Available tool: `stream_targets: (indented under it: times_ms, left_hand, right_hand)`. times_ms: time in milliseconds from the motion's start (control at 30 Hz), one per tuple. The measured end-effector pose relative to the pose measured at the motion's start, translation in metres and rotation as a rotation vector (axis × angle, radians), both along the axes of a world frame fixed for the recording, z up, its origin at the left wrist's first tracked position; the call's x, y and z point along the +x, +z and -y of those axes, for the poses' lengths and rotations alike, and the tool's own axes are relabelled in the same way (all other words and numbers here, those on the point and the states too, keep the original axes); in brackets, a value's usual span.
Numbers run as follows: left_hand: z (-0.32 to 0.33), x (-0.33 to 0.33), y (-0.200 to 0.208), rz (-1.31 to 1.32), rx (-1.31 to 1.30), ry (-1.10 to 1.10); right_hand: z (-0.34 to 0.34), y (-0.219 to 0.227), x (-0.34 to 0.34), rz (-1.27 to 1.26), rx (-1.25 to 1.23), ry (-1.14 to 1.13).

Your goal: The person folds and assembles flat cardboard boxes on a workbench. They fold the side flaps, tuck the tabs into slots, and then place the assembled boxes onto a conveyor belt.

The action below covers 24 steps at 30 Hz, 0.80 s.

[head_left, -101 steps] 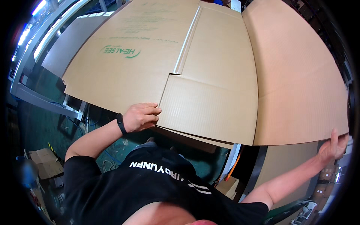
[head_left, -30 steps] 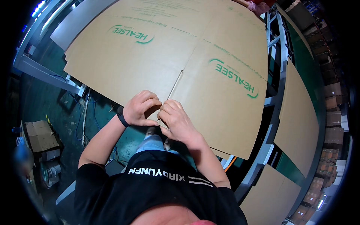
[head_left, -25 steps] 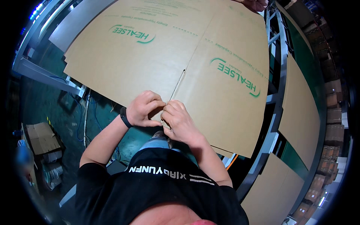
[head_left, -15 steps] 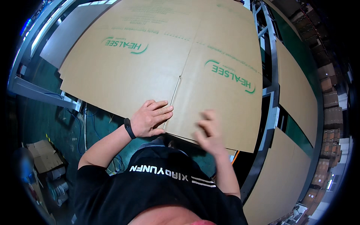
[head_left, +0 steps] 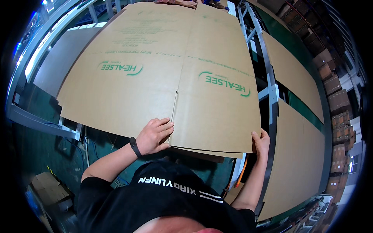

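A large brown cardboard sheet [head_left: 132, 93] with green print lies in front of me on a stack of similar sheets. A narrow slot [head_left: 175, 105] runs into it from the near edge. My left hand [head_left: 153, 136], a dark band on its wrist, rests flat on the sheet just left of the slot, its fingers stretched toward it and its thumb by the near edge. At the near right corner, my right hand [head_left: 262, 143] grips the sheet's right edge; part of its fingers is hidden.
Across the sheet, another person's hand [head_left: 190, 4] touches the far edge. More cardboard sheets [head_left: 297, 155] lie to the right beyond a metal frame [head_left: 274, 93]. Metal rails [head_left: 39, 122] stand at left, above cables on the green floor. Stacked boxes [head_left: 339, 120] line the far right.
My right hand has moved right, from above the sheet to its right edge, and now grips it. My left hand stays beside the slot. Another person's hand has appeared at the far edge.
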State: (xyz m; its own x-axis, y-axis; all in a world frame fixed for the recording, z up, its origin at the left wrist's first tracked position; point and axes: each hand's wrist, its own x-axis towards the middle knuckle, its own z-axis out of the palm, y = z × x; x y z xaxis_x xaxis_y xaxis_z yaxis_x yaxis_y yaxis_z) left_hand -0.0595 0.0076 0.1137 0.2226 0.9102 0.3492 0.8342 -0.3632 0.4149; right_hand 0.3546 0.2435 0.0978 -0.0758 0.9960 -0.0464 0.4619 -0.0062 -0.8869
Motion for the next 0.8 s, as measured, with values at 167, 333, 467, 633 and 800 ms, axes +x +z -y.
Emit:
stream_targets:
  times_ms: [167, 333, 467, 633, 800]
  left_hand:
    - [-0.001, -0.005, -0.004, 0.0, 0.008, -0.038]
    - [-0.002, -0.009, -0.006, 0.077, 0.026, -0.059]
    - [0.001, -0.002, -0.001, 0.226, 0.043, 0.033]
    - [0.001, -0.002, -0.001, 0.174, 0.142, -0.003]
    - [-0.007, -0.009, -0.008, 0.13, 0.045, -0.319]
  right_hand:
    - [-0.002, -0.017, 0.006, -0.027, -0.049, -0.028]
    - [0.003, -0.02, 0.0, -0.08, -0.04, -0.111]
    - [0.005, -0.024, -0.002, 0.269, 0.154, -0.198]
    - [0.072, 0.024, -0.079, 0.42, 0.783, 0.325]
    - [0.127, 0.071, -0.176, 0.435, 0.832, 0.914]
